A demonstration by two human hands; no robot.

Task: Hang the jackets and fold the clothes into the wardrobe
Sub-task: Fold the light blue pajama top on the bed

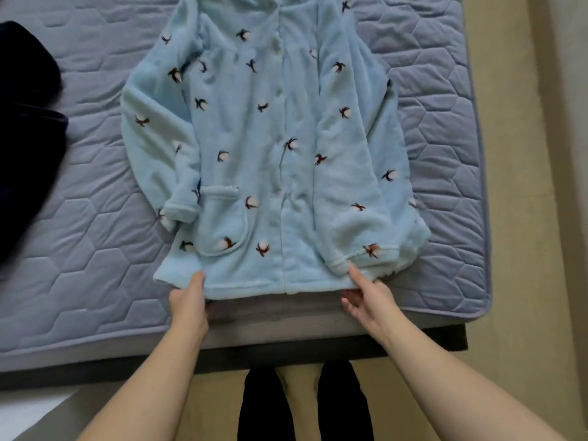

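- Lying flat and front-up on the mattress (95, 249) is the fleece pyjama top (270, 154). Its long axis runs straight away from the person, with the hem nearest and the collar far.
- The left hand (189, 300) and right hand (362, 297) each pinch that hem, thumbs on top, equally near.
- The fabric looks plush and floppy, the cover is quilted, and a dark garment (25, 138) sits off left.

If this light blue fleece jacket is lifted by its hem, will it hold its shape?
Probably not: the fleece jacket looks soft, sleeves lying limp, so it should droop. Its plush pile likely drags on the quilted mattress.
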